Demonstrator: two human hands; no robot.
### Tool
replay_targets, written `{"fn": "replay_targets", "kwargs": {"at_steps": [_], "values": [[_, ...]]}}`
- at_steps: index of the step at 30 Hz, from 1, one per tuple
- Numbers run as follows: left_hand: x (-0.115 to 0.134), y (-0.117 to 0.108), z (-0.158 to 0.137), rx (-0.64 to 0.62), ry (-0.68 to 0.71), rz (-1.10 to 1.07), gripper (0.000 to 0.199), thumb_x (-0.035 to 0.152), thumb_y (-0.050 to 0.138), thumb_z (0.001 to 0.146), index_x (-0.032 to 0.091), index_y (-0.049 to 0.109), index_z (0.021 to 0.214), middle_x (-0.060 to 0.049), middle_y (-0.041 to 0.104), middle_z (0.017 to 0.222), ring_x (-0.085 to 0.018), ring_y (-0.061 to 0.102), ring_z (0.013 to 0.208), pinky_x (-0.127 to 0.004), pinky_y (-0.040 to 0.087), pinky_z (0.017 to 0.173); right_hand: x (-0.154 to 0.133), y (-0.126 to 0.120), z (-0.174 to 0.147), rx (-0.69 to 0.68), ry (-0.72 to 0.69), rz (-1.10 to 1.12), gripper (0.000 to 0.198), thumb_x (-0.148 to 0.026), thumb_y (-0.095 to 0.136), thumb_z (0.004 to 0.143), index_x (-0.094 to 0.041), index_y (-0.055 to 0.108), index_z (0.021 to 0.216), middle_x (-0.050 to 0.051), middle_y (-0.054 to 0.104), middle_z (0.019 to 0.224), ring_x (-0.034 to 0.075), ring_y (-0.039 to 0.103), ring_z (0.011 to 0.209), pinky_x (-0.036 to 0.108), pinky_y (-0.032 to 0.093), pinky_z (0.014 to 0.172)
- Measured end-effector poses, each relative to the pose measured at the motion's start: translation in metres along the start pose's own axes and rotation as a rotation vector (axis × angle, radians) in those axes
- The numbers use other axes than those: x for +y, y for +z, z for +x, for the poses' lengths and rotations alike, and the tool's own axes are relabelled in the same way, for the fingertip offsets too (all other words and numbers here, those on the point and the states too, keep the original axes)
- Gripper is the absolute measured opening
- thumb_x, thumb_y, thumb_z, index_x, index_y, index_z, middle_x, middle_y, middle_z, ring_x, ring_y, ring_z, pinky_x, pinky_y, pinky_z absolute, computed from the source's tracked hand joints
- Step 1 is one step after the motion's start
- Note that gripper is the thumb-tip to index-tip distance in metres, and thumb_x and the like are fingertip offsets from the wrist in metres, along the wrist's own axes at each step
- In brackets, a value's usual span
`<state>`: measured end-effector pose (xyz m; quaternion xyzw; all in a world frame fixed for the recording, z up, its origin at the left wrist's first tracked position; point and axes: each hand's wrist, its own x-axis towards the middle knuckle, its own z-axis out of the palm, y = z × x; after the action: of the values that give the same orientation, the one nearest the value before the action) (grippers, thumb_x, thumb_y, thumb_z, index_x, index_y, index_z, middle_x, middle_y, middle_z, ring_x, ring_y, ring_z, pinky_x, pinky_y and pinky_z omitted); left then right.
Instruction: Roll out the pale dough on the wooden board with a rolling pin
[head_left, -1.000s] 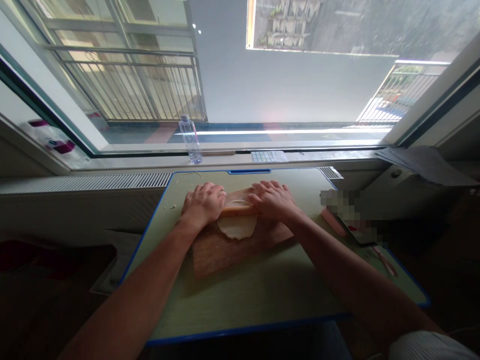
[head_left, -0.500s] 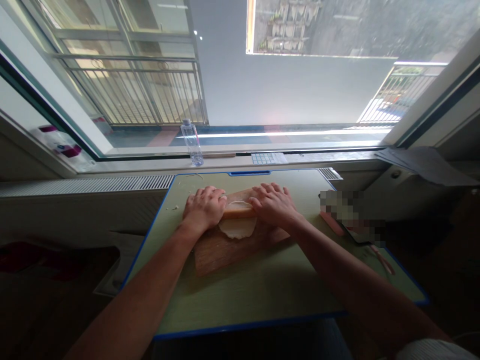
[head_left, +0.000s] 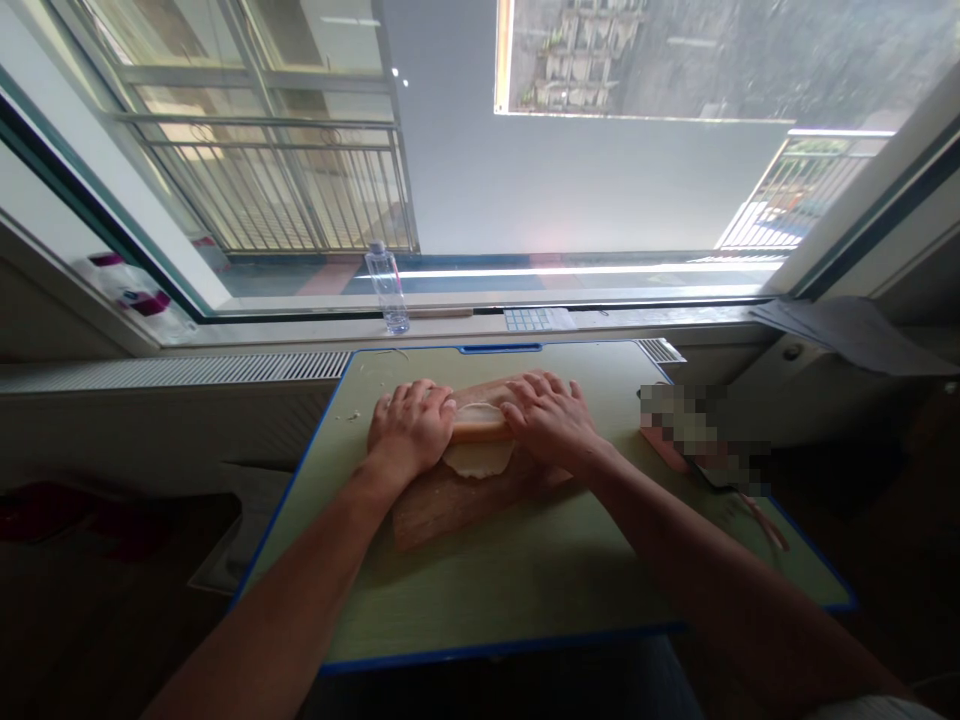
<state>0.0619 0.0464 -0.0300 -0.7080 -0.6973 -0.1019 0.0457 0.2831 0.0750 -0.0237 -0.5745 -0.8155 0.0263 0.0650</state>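
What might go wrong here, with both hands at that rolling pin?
The flattened dough could stick to the rolling pin lying across it. The wooden board might slide on the table if the left hand and right hand push unevenly.

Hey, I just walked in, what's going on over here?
A person has both bare hands on a rolling pin, the left hand over one end and the right hand over the other. The pin lies across a flat piece of dough, which shows on both sides of it. The dough is on a wooden board, set at a slant on a table by the window. A clear bottle stands on the windowsill.
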Motion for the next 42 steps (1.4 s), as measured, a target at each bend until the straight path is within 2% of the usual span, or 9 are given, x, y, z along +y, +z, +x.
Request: {"fn": "replay_targets", "kwargs": {"at_steps": [7,12,23,31,36,42], "values": [[0.000,0.001,-0.002,-0.017,0.009,-0.001,0.047,0.041,0.040,0.110,0.029,0.073,0.143,-0.010,0.067,0.153,-0.032,0.059,0.140,-0.053,0.046,0.121,-0.001,-0.006,-0.001,-0.094,-0.019,0.003,0.059,-0.053,0.027,0.114,-0.032,0.054,0.163,0.008,0.039,0.179,0.038,0.029,0.165,0.074,0.022,0.130],[-0.001,0.004,-0.004,0.009,0.009,0.008,0.048,0.040,0.040,0.110,0.031,0.072,0.145,-0.009,0.067,0.154,-0.030,0.059,0.141,-0.052,0.045,0.122,-0.002,-0.007,-0.001,-0.120,-0.013,0.006,0.059,-0.052,0.028,0.114,-0.031,0.053,0.164,0.010,0.036,0.180,0.039,0.025,0.167,0.075,0.019,0.131],[-0.003,0.007,-0.013,0.004,0.023,0.021,0.053,0.040,0.036,0.111,0.027,0.069,0.150,-0.011,0.065,0.158,-0.033,0.058,0.143,-0.054,0.045,0.122,-0.002,-0.009,-0.007,-0.147,-0.060,0.018,0.065,-0.054,0.022,0.115,-0.028,0.045,0.169,0.012,0.032,0.182,0.043,0.021,0.168,0.077,0.014,0.132],[-0.002,0.006,-0.024,0.038,0.034,0.030,0.053,0.040,0.035,0.111,0.027,0.071,0.147,-0.011,0.067,0.155,-0.032,0.059,0.142,-0.052,0.046,0.121,-0.004,-0.017,-0.015,-0.180,-0.120,0.010,0.066,-0.055,0.021,0.115,-0.027,0.041,0.172,0.013,0.033,0.181,0.044,0.020,0.168,0.076,0.018,0.131],[-0.003,0.006,-0.031,0.033,0.039,0.029,0.055,0.041,0.033,0.111,0.027,0.070,0.149,-0.011,0.065,0.158,-0.032,0.058,0.145,-0.052,0.045,0.124,0.001,-0.021,-0.018,-0.196,-0.219,0.026,0.064,-0.055,0.025,0.116,-0.030,0.042,0.172,0.012,0.036,0.180,0.040,0.026,0.166,0.075,0.019,0.131],[-0.003,0.004,-0.040,0.026,0.042,0.033,0.058,0.042,0.031,0.111,0.028,0.069,0.152,-0.011,0.063,0.161,-0.034,0.057,0.147,-0.054,0.044,0.124,0.013,-0.018,-0.008,-0.257,-0.262,0.149,0.069,-0.070,0.033,0.112,-0.035,0.041,0.172,0.006,0.038,0.180,0.037,0.032,0.165,0.064,0.024,0.133]]}}
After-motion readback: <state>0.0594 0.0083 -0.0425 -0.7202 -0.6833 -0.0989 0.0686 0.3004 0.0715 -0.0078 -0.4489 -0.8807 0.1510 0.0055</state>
